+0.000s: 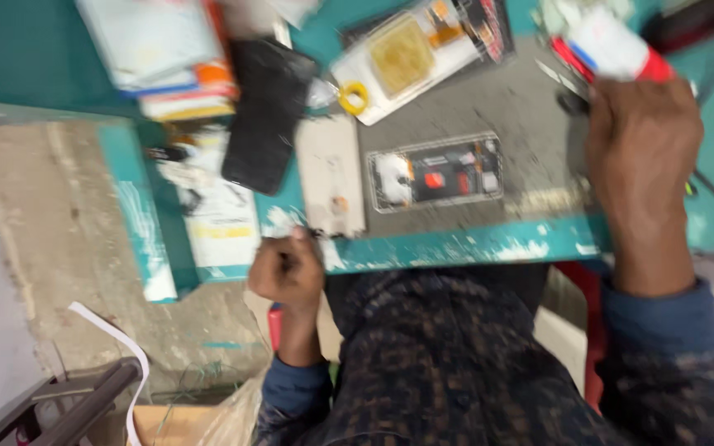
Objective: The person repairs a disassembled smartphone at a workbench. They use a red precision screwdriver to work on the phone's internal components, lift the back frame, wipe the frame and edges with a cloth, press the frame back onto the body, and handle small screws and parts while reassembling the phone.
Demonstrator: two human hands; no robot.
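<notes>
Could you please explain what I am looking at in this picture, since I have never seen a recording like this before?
There is no machine here: a person wears a camera on the head, so the one picture looks down at their own two hands and lap. They sit at a worn teal workbench. On its grey mat lies an opened phone with its insides showing, beside a pale phone back panel. A black phone and a parts package lie further back. The right hand reaches toward a red and white bottle; the blur hides whether it grips anything. The left hand is closed at the bench edge.
</notes>
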